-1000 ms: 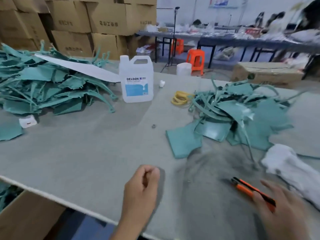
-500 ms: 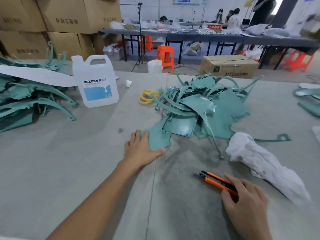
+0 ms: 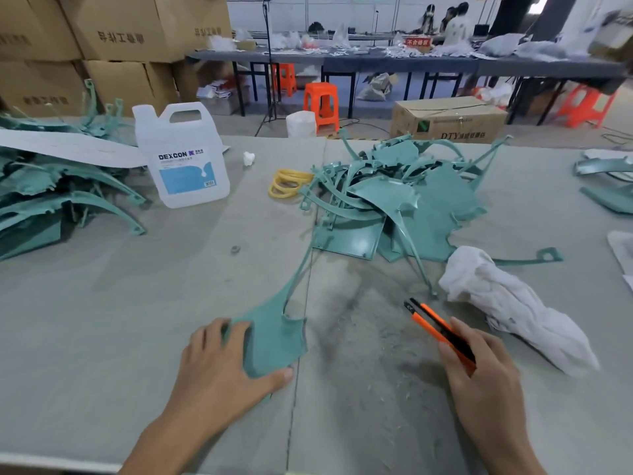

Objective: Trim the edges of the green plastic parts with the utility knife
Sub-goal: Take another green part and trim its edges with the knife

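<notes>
A green plastic part (image 3: 274, 334) with a long thin arm lies on the grey table near the front. My left hand (image 3: 219, 368) grips its broad end, thumb under the near edge and fingers over the left edge. My right hand (image 3: 479, 378) holds an orange and black utility knife (image 3: 435, 327), its tip pointing up and left, a little right of the part. A heap of green plastic parts (image 3: 394, 200) lies behind at centre right. A second heap of green parts (image 3: 51, 197) fills the far left.
A white DEXCON jug (image 3: 185, 156) stands at the back left. Yellow rubber bands (image 3: 287, 183) lie beside the centre heap. A crumpled white cloth (image 3: 507, 303) rests right of the knife. Plastic shavings (image 3: 370, 337) dust the table between my hands. Cardboard boxes (image 3: 113, 29) stack behind.
My left hand has pulled one green part out of the centre heap toward me. My right hand has lifted the knife off the table.
</notes>
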